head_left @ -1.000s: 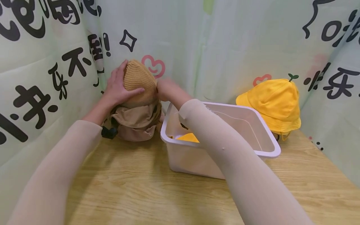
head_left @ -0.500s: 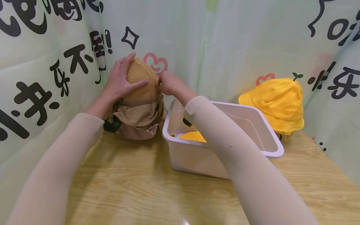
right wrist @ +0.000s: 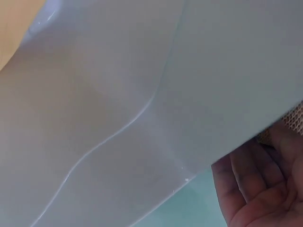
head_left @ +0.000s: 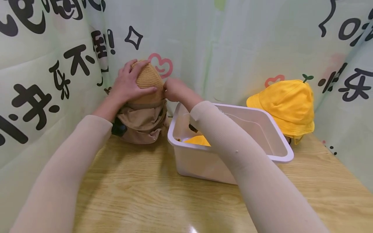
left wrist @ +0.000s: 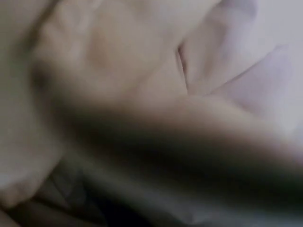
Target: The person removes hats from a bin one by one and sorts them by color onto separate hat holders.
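Note:
At the left in the head view, a tan knitted hat (head_left: 151, 77) sits on top of brown fabric hats (head_left: 142, 121). My left hand (head_left: 128, 82) grips the knitted hat, its fingers over the top and its thumb across the front. My right hand (head_left: 175, 90) pinches the hat's right edge, fingers curled. In the right wrist view, the right hand (right wrist: 265, 189) appears beside the bin wall, with a bit of knit (right wrist: 294, 120) at its fingertips. The left wrist view is blurred, with pale folded fabric (left wrist: 227, 56) in it.
A pale pink plastic bin (head_left: 201, 163) stands on the wooden table (head_left: 131, 194) under my right forearm, a yellow cloth item (head_left: 198, 140) inside. Behind its right end is a yellow bucket hat (head_left: 284, 105) with a green sprout. A printed curtain (head_left: 233, 48) hangs around the table.
My left hand has shifted a little to the right, its fingers now reaching further over the knitted hat's top. The right hand stays at the hat's edge. The head view has shifted slightly.

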Tool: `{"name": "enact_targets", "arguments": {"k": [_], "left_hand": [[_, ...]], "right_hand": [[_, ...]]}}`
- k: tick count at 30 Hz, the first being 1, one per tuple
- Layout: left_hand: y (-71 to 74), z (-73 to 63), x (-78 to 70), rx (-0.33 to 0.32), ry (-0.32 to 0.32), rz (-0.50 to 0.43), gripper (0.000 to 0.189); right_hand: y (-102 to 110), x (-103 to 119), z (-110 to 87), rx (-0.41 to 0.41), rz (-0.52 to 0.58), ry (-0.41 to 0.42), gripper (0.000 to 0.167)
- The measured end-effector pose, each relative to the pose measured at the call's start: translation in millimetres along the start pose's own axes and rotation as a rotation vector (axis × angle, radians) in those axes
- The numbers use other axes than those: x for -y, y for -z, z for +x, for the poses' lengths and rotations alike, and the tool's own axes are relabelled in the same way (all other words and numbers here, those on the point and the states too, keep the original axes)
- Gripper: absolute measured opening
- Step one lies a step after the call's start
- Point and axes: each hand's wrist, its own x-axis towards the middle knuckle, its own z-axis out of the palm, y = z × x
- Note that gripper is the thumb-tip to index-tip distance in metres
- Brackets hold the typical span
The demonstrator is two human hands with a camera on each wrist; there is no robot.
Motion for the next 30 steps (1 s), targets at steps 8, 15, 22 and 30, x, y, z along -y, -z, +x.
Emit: {"name": "enact_targets", "arguments": {"k": [8,15,22,30], "left_hand": [[6.3,-9.1,-5.6,-0.016,-0.03,0.041,0.085],[17.9,-30.1,-51.3,-0.162,-0.282,0.115,0.073],[12.2,-65.9,-94.7,-0.092,-0.455,0.081,0.078],[-9.3,-100.3,-119.7,0.112,-0.477,0.131,0.086]], "right_hand": [[7,-13,-17.5,-0.032,0.067,0.08,0.047],[29,-38,-48.9,-0.195,0.094,0.145,0.031],[37,-64,-75.3,-0.226,0.127,0.176,0.022],[26,-82,-96.8,-0.158,0.083,0.227,0.022]]}}
